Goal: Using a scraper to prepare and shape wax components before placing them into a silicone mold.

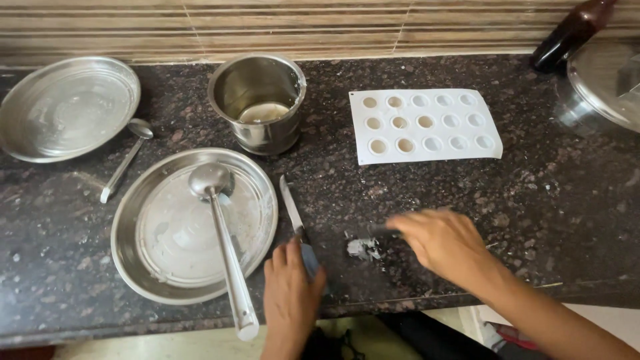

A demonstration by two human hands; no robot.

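Steel knife [291, 208] under left hand [291, 298] (seemingly gripped)

Left hand [290, 293] grips the blue handle of a knife [291, 211] lying on the dark counter [567, 220] beside a steel plate [143, 267] holding a ladle [223, 247], while the right hand [443, 243], blurred, touches a whitish smear [364, 249] below a white mould tray [425, 125].
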